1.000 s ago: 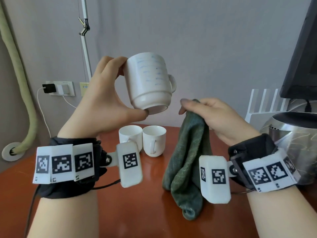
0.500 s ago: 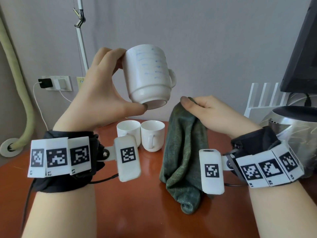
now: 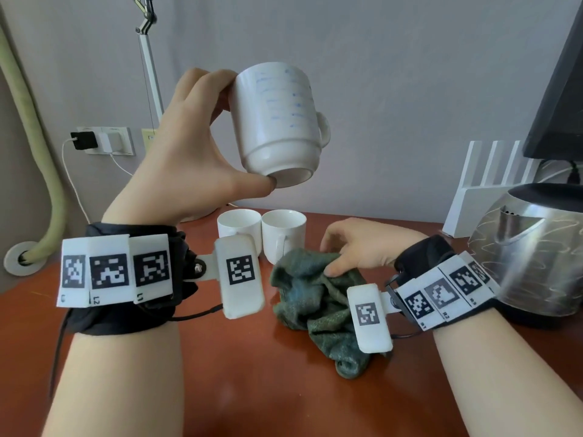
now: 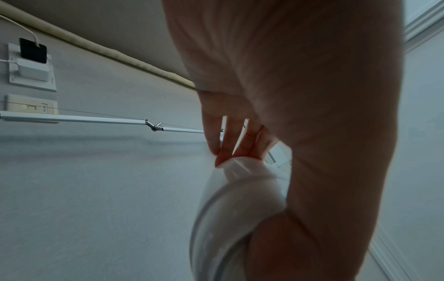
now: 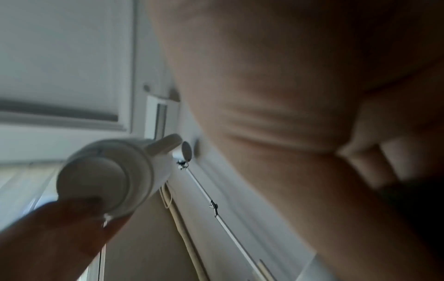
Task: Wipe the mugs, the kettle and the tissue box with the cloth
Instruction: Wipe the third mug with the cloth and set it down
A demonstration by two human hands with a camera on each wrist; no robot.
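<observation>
White mug (image 3: 279,121) held up by the left hand (image 3: 189,159); right wrist view shows its round bottom. Right hand (image 3: 356,250) pinches the green cloth (image 3: 312,298), low middle, in front of two mugs (image 3: 262,231).

Your left hand (image 3: 189,159) held a mug (image 3: 277,121) up above the bench (image 3: 220,373), over two mugs (image 3: 262,231) that stood side by side, touching, toward the back edge. Just in front of them and to their right, the cloth (image 3: 315,304) lay bunched on the bench under your right hand (image 3: 362,247). The kettle (image 3: 536,257) stood at the far right, with a rack (image 3: 492,171) behind it.
</observation>
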